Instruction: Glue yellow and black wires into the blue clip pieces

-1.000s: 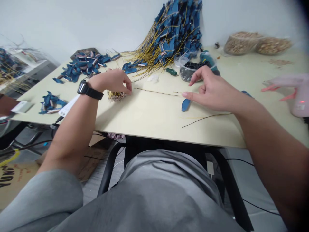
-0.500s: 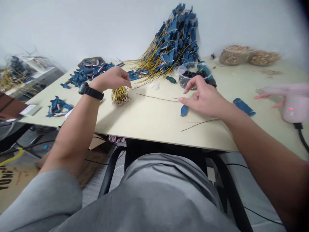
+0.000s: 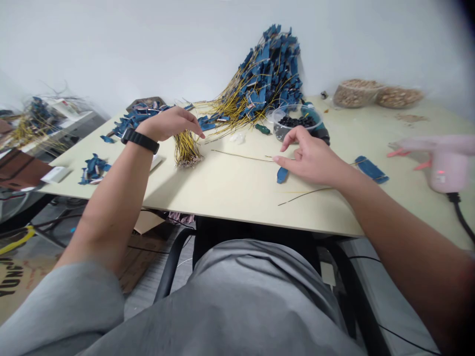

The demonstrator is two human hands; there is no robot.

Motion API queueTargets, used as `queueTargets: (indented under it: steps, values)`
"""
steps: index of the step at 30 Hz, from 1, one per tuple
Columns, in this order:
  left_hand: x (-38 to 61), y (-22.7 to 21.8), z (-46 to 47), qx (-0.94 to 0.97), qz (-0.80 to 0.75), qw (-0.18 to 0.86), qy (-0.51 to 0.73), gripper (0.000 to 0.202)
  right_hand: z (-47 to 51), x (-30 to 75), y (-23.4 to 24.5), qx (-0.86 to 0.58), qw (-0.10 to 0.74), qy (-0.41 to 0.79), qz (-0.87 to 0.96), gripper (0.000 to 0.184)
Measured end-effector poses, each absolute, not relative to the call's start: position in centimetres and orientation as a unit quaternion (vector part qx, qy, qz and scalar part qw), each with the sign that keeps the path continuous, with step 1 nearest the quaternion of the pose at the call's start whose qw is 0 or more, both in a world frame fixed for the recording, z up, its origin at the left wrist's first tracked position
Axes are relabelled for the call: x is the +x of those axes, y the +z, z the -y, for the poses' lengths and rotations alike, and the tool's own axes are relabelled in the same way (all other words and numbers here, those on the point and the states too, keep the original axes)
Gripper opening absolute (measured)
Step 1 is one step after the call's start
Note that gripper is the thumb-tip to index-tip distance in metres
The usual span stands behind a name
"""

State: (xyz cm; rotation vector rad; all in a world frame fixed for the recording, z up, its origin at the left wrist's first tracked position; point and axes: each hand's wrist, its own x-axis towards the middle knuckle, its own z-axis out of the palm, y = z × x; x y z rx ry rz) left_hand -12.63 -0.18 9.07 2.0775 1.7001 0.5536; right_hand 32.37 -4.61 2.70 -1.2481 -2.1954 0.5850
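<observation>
My left hand (image 3: 170, 123), with a black watch (image 3: 140, 140) on the wrist, hovers just above the table with its fingers curled over the top of a bundle of yellow wires (image 3: 187, 148). The bundle hangs down to the table top (image 3: 230, 198). My right hand (image 3: 311, 155) rests low over the table with fingers apart. Its index fingertip touches the end of a thin dark wire (image 3: 241, 155) lying flat. A small blue piece (image 3: 282, 174) lies just under that hand, and a second loose wire (image 3: 304, 194) lies nearer me.
A tall heap of blue tags on yellow wires (image 3: 267, 74) leans on the back wall. Beside it stand a clear bowl of black bits (image 3: 293, 121) and a green tool (image 3: 262, 129). Blue scraps (image 3: 137, 116) lie left, a blue strip (image 3: 371, 168) and pink heat gun (image 3: 445, 163) right.
My left hand has lifted from the table and drawn the yellow wire bundle upright. My right hand stayed by the thin wire, shifting slightly left. The view tilted down a little.
</observation>
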Motion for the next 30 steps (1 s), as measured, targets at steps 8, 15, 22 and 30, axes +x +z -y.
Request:
queueTargets:
  steps: [8,15,22,30]
  values:
    - [-12.7,7.9,-0.3,0.739,-0.593,0.258,0.192,0.032,5.1,32.1,3.3,-0.47,0.27,0.22,0.811,0.04]
    - [-12.3,6.9,-0.4,0.779,-0.584,0.185,0.134,0.038,5.1,32.2,3.3,-0.464,0.273,0.221,0.813,0.039]
    - [-12.0,5.8,0.0,0.8,-0.572,0.156,0.09,0.04,5.2,32.2,3.4,-0.467,0.27,0.217,0.814,0.04]
    - [-12.1,6.4,0.9,0.793,-0.592,0.117,0.085,0.038,5.5,31.9,3.7,-0.479,0.264,0.219,0.808,0.036]
